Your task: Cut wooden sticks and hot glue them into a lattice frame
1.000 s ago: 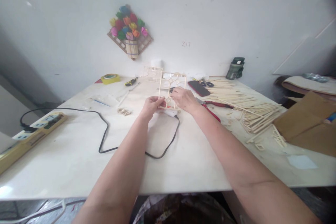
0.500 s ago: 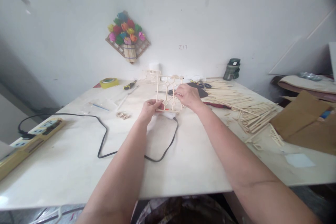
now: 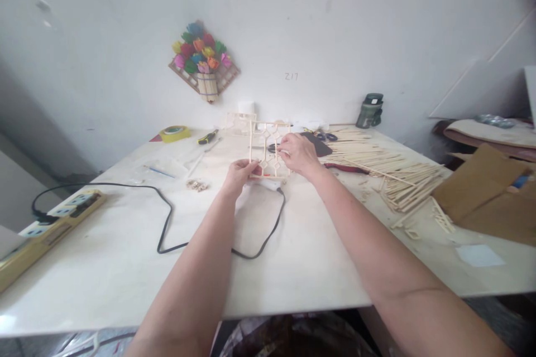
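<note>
A small lattice frame of pale wooden sticks [image 3: 264, 148] is held upright above the table, with diamond shapes along its inner bars. My left hand [image 3: 240, 174] grips its lower left corner between thumb and fingers. At the inner bar on the right, my right hand [image 3: 299, 153] is closed in a pinch. Whatever lies between those fingertips is too small to make out. Below the frame is a white tool [image 3: 270, 183] with a black cord, partly covered by the frame and my left hand. A bit of red shows by my left fingertips.
Many loose wooden sticks [image 3: 402, 178] spread over the right side, near red-handled pliers [image 3: 347, 168] and a cardboard box [image 3: 481, 192]. Scissors [image 3: 325, 136] and a dark bottle [image 3: 370, 110] stand farther back. Left are yellow tape [image 3: 175, 133], a utility knife [image 3: 207, 136] and a power strip [image 3: 54, 228].
Almost nothing differs. The right hand's fingers have shifted slightly at the inner bar, and the view has moved a little. Both hands stay at the frame.
</note>
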`<state>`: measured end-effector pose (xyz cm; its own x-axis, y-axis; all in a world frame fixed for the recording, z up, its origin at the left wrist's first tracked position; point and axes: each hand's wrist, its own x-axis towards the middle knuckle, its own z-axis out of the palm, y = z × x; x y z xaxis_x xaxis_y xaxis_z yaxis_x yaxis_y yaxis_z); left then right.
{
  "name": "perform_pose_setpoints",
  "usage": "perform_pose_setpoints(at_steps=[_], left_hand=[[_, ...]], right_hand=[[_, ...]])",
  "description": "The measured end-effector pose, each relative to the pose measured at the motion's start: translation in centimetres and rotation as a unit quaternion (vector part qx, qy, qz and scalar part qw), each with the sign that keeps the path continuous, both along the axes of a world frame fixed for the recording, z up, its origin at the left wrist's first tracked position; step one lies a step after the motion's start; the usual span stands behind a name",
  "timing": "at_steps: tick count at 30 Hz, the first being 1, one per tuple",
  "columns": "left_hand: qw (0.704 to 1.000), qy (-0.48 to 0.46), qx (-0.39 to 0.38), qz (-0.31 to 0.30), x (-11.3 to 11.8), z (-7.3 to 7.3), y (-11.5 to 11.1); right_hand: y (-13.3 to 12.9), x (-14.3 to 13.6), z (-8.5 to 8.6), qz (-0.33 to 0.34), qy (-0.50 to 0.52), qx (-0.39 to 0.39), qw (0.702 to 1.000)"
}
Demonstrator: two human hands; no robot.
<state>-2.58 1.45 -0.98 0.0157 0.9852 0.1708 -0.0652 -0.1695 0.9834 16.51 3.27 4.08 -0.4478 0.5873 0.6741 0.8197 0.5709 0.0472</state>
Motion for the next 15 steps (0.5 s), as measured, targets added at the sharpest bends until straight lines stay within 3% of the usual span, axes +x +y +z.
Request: perform_pose_setpoints(at_steps=[15], left_hand=[[1.000,-0.009,0.002,-0.003,0.13,0.07,-0.10]], right_hand=[[-0.43,-0.78,-0.25,0.048,-0.043,-0.016,0.998]])
